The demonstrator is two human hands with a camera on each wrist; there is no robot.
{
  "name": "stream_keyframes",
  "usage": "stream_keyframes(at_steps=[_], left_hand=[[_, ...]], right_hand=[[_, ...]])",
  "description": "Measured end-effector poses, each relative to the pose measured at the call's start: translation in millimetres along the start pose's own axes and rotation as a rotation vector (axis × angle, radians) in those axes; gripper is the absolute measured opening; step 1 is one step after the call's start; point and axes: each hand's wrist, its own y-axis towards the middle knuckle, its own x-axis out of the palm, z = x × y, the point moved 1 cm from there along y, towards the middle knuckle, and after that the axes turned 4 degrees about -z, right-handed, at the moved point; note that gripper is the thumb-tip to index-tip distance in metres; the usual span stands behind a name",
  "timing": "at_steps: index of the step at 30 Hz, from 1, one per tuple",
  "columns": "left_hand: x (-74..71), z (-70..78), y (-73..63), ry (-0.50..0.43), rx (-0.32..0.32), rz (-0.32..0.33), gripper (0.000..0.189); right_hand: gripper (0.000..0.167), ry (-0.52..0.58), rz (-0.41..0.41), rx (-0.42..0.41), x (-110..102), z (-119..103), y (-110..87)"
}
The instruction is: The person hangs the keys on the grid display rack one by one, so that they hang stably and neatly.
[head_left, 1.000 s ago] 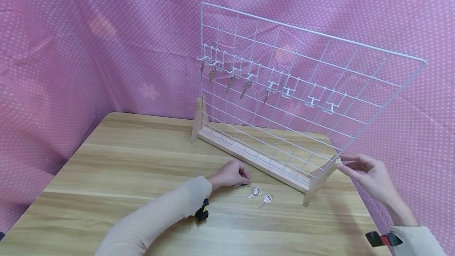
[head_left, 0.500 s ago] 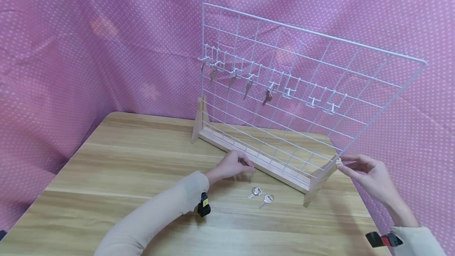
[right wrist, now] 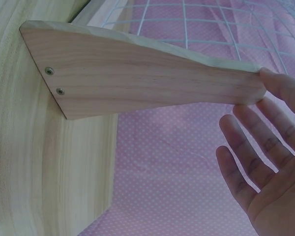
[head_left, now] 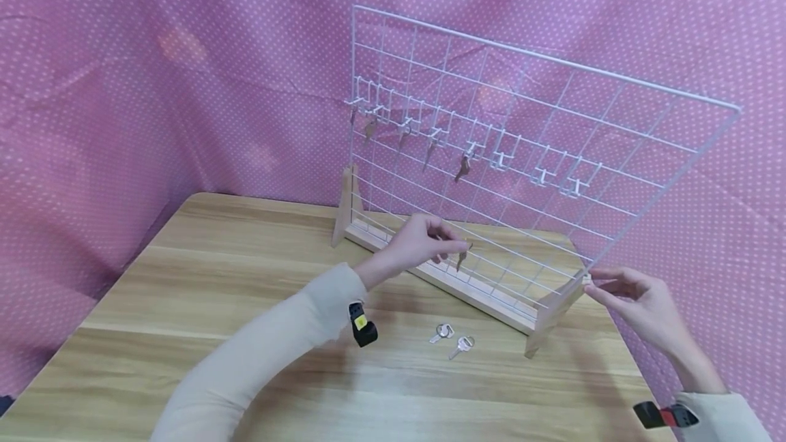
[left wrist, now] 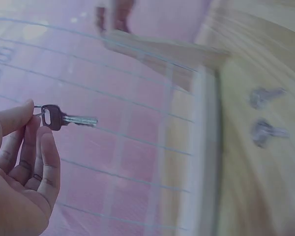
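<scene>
The left wrist view brings out what the head view shows only small: a dark-headed metal key point(left wrist: 52, 117), slotted at the top, with a bright silvery blade; the left hand point(head_left: 424, 241) pinches its thin wire ring point(left wrist: 38, 113) between thumb and fingers. In the head view this key hangs blade-down in front of the lower part of a white wire grid point(head_left: 526, 51), below the hooks. Only the right wrist view reveals two round screw heads point(right wrist: 49, 71) in the pale, tapering wooden end piece point(right wrist: 137, 69); the right hand point(head_left: 638, 302) grips its narrow end. The head view alone takes in the whole row of white wire hooks point(head_left: 500, 161), with five hanging keys point(head_left: 463, 168). Two silvery ringed keys point(head_left: 462, 346), blurred in the left wrist view, lie on the wood-grained bench point(head_left: 184, 292). Creased pink cloth point(head_left: 245, 87) with white dots hangs behind.
</scene>
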Motion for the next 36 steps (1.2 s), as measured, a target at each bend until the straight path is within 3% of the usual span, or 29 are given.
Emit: stream_keyframes(at_steps=[9,17,25,36], left_hand=[[-5.2,62.6,2.4,-0.087,0.161,0.051,0.017],[-5.1,93.9,7.7,-0.164,0.266,0.140,0.016],[-0.2,104.1,14.1,-0.278,0.275,0.234,0.016],[0.3,94.0,20.2,-0.268,0.250,0.273,0.018]], right_hand=[[0.039,0.010,0.003,-0.019,-1.0,1.9,-1.6],[0.039,0.005,0.006,-0.014,-1.6,1.8,-2.1],[0.037,0.012,0.018,-0.038,-0.4,-0.6,-0.4],[0.038,0.017,0.017,-0.019,0.5,-2.7,-0.7]])
